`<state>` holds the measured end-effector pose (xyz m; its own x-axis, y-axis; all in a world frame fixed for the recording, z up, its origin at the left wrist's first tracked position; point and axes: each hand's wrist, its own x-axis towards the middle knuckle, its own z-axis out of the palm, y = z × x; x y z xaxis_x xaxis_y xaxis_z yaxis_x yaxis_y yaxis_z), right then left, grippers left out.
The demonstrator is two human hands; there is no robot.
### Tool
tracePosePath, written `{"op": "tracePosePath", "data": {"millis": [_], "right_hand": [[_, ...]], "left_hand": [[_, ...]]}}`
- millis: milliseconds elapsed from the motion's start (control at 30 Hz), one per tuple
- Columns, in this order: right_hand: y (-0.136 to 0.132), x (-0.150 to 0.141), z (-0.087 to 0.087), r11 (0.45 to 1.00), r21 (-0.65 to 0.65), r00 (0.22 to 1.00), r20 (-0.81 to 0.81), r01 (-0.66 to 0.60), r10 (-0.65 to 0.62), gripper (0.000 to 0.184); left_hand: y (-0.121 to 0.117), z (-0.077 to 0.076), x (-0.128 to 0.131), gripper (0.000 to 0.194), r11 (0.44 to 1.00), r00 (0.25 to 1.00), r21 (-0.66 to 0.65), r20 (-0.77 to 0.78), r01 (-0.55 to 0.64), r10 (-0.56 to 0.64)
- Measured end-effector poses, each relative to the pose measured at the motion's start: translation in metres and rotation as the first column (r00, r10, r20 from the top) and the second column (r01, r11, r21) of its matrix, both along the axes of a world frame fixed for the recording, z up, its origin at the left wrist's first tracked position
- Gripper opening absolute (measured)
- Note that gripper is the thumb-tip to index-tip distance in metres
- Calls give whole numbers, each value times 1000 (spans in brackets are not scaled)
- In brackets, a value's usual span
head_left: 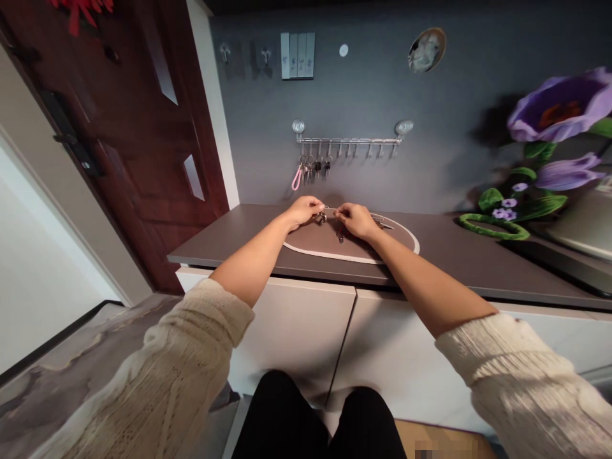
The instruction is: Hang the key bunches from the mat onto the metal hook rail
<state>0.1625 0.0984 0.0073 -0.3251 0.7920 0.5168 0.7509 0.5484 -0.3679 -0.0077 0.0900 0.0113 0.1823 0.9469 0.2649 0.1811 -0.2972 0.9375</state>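
Note:
My left hand is closed in a pinch above the left half of a brown mat with a pale rim. Small metal keys hang just under its fingertips. Across a narrow gap, my right hand also pinches, its fingertips pointing toward the left one. Below those fingers is a small metal piece that looks like a key; its upper end is hidden. More slim metal keys lie on the mat, partly behind my right wrist.
A clear hook rail on the grey wall holds several keys and a pink strap at its left end. Purple flowers and a green ring stand right on the counter. A dark red door is left.

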Motion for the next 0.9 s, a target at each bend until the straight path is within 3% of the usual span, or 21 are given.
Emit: {"op": "tracePosePath", "data": {"millis": [300,567,900], "right_hand": [[1,-4,-1,997,-21,969,-238,-79,72,15],[0,-8,1,945,-95,840,-493,-312,227,19],[-6,-11,2,935,-97,806,-542,-342,238,22]], "left_hand": [[5,3,3,6,995,948,-92,320,43,-12],[0,6,8,8,984,869,-105,490,144,-75],[0,4,11,10,974,815,-103,569,203,-109]]}}
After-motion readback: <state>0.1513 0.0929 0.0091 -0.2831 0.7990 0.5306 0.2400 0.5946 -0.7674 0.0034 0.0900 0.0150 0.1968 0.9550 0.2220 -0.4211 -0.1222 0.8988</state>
